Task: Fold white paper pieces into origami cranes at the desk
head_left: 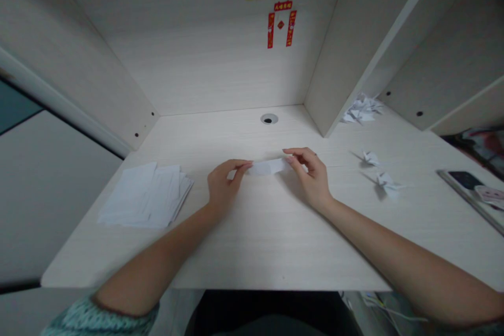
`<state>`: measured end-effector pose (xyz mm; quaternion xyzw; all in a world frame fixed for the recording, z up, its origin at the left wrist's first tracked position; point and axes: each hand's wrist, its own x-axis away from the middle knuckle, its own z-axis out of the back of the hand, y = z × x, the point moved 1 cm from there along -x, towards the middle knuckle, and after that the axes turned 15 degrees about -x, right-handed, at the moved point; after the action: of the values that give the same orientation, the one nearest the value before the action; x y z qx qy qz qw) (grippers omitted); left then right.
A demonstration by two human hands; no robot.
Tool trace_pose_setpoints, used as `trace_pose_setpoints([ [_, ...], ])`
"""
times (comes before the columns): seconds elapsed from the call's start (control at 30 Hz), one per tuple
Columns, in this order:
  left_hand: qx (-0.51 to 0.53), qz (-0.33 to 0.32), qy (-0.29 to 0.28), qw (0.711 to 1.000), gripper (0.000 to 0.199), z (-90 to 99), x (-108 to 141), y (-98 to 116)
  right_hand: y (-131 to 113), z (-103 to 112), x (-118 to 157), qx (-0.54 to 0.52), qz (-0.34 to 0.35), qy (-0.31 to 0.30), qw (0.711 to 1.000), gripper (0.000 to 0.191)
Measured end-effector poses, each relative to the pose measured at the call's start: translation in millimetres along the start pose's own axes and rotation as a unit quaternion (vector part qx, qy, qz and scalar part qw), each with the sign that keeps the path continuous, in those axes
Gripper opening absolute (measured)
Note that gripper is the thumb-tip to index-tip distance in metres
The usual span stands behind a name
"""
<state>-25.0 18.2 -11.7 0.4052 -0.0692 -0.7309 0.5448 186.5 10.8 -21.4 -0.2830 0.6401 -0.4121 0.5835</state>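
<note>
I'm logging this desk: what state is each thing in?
Paper strip, held at both ends
Left hand, pinching its left end
Right hand, pinching its right end
Paper stack, loose, edges uneven
Paper figures, folded
Paper heap, jumbled
Cable hole, open
Slim device, lying flat

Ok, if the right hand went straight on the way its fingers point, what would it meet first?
Beyond the paper strip the right hand already holds, most likely the left hand at the strip's other end; exact height is unclear, so it might pass just over.
</note>
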Motion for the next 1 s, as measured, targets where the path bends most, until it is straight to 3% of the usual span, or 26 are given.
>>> trace_pose_setpoints([
  [0.3, 0.035, -0.056, 0.019, 0.998, 0.012, 0.2, 0.8, 3.5, 8.6, -2.9, 1.4, -0.090, -0.068, 0.029, 0.993, 0.021],
  [0.57, 0.021, -0.063, 0.049, 0.997, 0.009, 1.6, -0.3, 2.7, 13.4, -4.9, -0.7, -0.130, -0.111, 0.055, 0.984, 0.022],
  [0.83, 0.028, -0.057, 0.049, 0.997, 0.010, 0.3, -0.9, 0.3, 6.2, -5.2, 1.5, -0.114, -0.053, 0.044, 0.991, 0.011],
  [1.0, 0.043, -0.012, 0.025, 0.999, 0.012, 0.5, -1.3, 0.5, -0.1, -4.0, 0.3, -0.119, -0.041, 0.058, 0.990, 0.008],
])
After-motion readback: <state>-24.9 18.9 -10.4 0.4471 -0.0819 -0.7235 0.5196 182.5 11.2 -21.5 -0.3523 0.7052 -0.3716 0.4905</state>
